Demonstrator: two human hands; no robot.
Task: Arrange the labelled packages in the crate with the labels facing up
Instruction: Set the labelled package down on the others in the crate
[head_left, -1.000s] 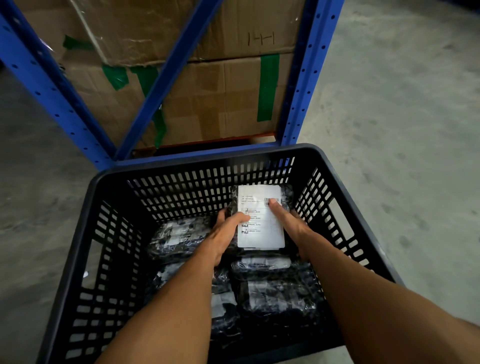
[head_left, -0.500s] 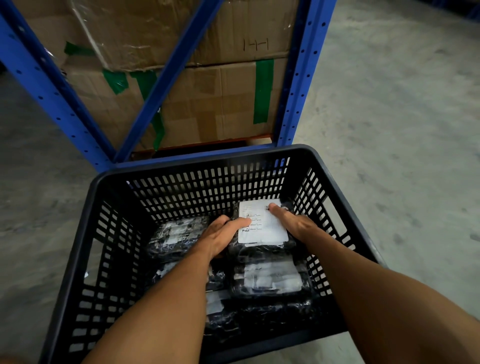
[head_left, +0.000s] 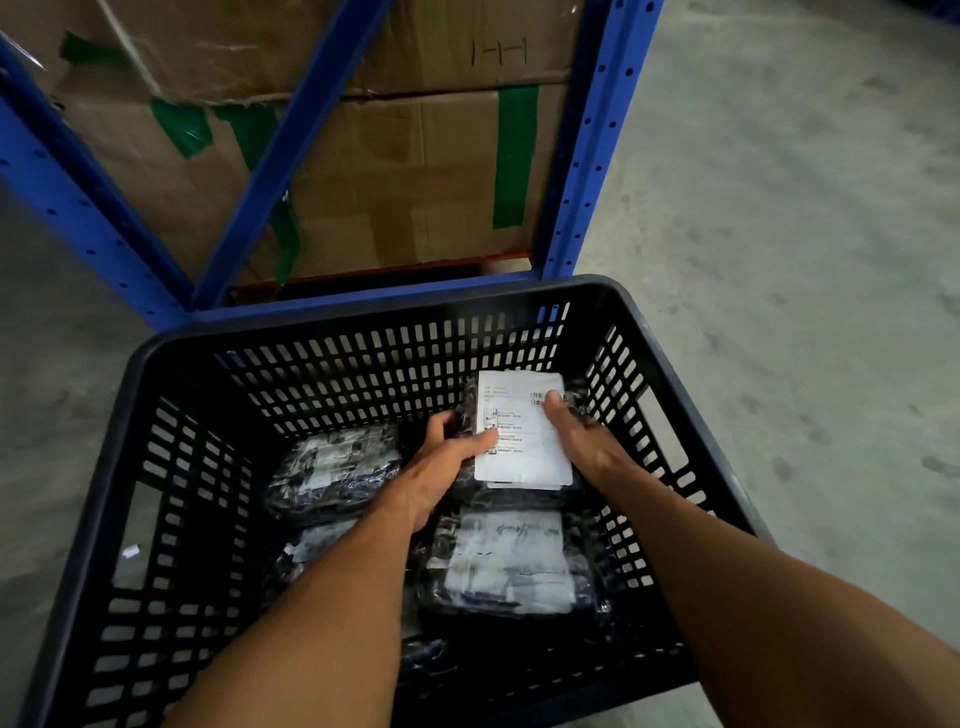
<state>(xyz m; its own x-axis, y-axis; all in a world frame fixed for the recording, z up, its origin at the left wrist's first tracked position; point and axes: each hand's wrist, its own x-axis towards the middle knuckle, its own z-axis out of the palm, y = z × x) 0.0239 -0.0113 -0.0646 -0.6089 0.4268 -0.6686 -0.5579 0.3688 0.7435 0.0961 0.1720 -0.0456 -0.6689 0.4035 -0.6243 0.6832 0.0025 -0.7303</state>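
Observation:
A black slotted plastic crate (head_left: 171, 358) stands on the floor below me. Both hands reach into its far right corner. They hold a black-wrapped package with a white printed label (head_left: 519, 441) facing up. My left hand (head_left: 447, 457) grips its left edge, thumb on the label. My right hand (head_left: 576, 436) presses on its right side. Another labelled package (head_left: 509, 566) lies label up just in front of it. A third wrapped package (head_left: 337, 467) lies at the far left, and more sit under my left forearm.
A blue steel rack (head_left: 587, 156) stands right behind the crate, with taped cardboard boxes (head_left: 395, 182) on its lowest level. Grey concrete floor (head_left: 779, 260) lies to the right and left.
The held package went down flatter into the far right corner, then tipped up a little again. Both hands stayed on it throughout.

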